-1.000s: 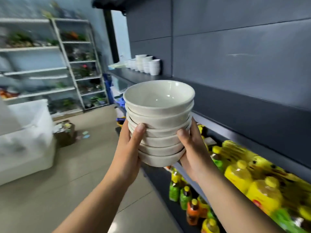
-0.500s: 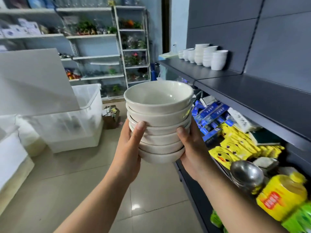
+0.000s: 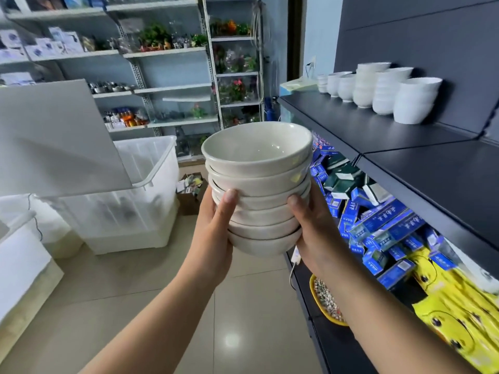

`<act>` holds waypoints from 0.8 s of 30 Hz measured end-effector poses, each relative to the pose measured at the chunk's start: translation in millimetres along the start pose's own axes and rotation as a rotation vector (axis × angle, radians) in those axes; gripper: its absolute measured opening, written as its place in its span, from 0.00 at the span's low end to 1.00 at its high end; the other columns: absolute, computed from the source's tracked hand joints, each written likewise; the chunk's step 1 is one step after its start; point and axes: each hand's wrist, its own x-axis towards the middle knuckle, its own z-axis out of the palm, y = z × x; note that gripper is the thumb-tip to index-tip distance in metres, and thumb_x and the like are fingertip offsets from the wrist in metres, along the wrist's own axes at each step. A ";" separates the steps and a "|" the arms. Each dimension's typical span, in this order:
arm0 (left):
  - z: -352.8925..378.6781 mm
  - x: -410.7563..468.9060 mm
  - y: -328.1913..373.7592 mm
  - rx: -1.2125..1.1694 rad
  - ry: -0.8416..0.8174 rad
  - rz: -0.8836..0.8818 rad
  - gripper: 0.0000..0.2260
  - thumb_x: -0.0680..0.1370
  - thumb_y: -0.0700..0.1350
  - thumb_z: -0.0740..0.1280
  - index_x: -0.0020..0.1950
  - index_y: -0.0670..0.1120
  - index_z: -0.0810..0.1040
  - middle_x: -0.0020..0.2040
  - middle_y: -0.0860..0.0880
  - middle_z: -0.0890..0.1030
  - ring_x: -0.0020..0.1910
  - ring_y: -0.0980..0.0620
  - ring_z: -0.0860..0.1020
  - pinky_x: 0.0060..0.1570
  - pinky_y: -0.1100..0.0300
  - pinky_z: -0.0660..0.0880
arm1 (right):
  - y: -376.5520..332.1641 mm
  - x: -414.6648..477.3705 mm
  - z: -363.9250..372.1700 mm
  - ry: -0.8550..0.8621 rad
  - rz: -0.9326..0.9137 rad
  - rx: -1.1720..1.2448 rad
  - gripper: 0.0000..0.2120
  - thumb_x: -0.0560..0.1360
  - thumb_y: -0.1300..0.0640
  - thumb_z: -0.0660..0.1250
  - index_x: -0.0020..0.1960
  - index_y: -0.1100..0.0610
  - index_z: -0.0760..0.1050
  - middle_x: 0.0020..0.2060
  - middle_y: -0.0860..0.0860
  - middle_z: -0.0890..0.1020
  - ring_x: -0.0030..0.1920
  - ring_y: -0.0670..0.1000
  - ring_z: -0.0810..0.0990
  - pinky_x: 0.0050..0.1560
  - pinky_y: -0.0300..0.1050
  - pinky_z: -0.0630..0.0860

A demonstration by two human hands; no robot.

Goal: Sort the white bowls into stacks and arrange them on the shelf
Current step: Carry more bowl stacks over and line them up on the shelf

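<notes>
**Nested bowls held off the shelf front**

A stack of white bowls [image 3: 256, 190] is sitting upright and nested, rims up, the top bowl showing an empty, glossy inside. The left hand [image 3: 213, 233] and right hand [image 3: 316, 233] are gripping its sides, holding it in the air near the front edge of the dark shelf [image 3: 378, 130]. More white bowl stacks [image 3: 383, 90] are standing in a row along the shelf's back edge.

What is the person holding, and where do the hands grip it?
A stack of white bowls, clasped between left hand and right hand on opposite sides of its lower bowls.
</notes>
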 end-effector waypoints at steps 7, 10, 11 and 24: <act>-21.7 101.5 -52.2 -0.057 -0.072 -0.070 0.38 0.68 0.61 0.71 0.70 0.40 0.65 0.66 0.39 0.73 0.66 0.41 0.71 0.67 0.41 0.64 | 32.4 89.2 -31.4 0.081 -0.011 -0.096 0.42 0.51 0.32 0.75 0.60 0.47 0.69 0.61 0.50 0.77 0.63 0.51 0.74 0.67 0.58 0.67; -32.9 164.3 -70.6 -0.046 -0.147 -0.099 0.38 0.66 0.62 0.71 0.69 0.42 0.67 0.65 0.41 0.75 0.65 0.44 0.73 0.66 0.43 0.66 | 44.3 138.5 -41.6 0.140 -0.032 -0.120 0.43 0.50 0.32 0.75 0.60 0.48 0.69 0.61 0.51 0.77 0.63 0.52 0.75 0.66 0.61 0.68; -35.3 186.1 -74.7 -0.044 -0.179 -0.102 0.38 0.66 0.62 0.71 0.69 0.42 0.67 0.64 0.42 0.75 0.65 0.44 0.73 0.66 0.42 0.66 | 46.6 155.2 -45.5 0.159 -0.043 -0.141 0.44 0.50 0.32 0.75 0.61 0.47 0.68 0.62 0.52 0.77 0.63 0.53 0.74 0.65 0.61 0.68; 0.2 415.0 -158.1 -0.200 -0.547 -0.172 0.43 0.63 0.66 0.71 0.71 0.44 0.65 0.67 0.44 0.73 0.67 0.46 0.71 0.68 0.42 0.64 | 43.4 317.9 -126.5 0.453 -0.146 -0.463 0.38 0.56 0.28 0.69 0.61 0.39 0.65 0.59 0.40 0.76 0.63 0.46 0.74 0.66 0.61 0.67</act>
